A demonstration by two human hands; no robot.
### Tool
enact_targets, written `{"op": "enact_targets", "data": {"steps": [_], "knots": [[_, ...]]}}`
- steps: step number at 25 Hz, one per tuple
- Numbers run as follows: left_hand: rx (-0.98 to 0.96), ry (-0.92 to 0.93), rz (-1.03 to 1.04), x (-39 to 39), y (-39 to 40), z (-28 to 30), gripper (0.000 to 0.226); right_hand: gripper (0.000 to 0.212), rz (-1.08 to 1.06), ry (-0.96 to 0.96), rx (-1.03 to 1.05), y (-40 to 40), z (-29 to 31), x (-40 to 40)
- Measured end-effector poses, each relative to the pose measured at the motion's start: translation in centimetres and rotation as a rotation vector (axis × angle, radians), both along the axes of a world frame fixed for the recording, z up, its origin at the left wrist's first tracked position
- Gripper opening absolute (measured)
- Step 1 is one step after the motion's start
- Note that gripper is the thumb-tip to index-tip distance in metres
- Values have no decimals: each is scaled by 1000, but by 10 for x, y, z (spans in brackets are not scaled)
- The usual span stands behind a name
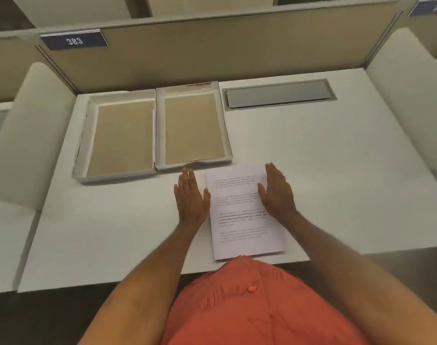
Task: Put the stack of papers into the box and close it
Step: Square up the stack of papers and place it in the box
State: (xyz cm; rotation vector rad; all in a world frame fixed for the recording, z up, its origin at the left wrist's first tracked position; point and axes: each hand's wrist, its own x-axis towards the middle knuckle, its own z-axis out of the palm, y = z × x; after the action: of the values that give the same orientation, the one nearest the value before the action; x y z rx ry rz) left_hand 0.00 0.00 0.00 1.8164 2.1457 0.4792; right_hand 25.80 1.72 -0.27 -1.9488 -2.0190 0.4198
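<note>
A stack of white printed papers [244, 227] lies flat near the front edge of the white desk [336, 170]. My left hand [191, 197] hovers flat beside the stack's left edge, fingers straight and together. My right hand [277, 189] is flat over the stack's upper right edge. Neither hand grips anything. Behind the papers, two shallow white trays with brown insides lie side by side: the box half [160, 135] on the right, just beyond my left fingertips, and the other half [88, 135] on the left.
A grey cable hatch [279, 94] is set into the desk at the back right. A tan partition [212, 51] with a blue "383" plate [74, 41] closes the back. White side dividers [30, 125] flank the desk.
</note>
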Motion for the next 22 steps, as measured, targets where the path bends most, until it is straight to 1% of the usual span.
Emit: {"op": "enact_targets", "data": {"steps": [2,5,8,10,14,16,20,22], "knots": [[-72,-93,58,3,-10,-4,75,68,-69,63,-77,-13,-5,-2],[-213,-211,135,8,-26,-8,72,68,-163,94,-163,-35,-15,-4],[-300,-349,203,17,-28,-7,70,69,-277,235,-221,-41,-14,-13],[-350,-419,243,24,-25,-6,63,69,-395,339,-285,-43,-14,-15],[-435,-394,244,28,-24,-9,49,64,-595,500,-351,-42,-15,-16],[-492,-373,234,25,-23,-12,47,58,-644,512,-396,-40,-14,-14],[-519,-306,204,25,-23,-13,46,70,-673,499,-517,-31,-10,-10],[-511,-302,202,26,-21,-11,47,58,-680,503,-551,-22,-11,-9]]}}
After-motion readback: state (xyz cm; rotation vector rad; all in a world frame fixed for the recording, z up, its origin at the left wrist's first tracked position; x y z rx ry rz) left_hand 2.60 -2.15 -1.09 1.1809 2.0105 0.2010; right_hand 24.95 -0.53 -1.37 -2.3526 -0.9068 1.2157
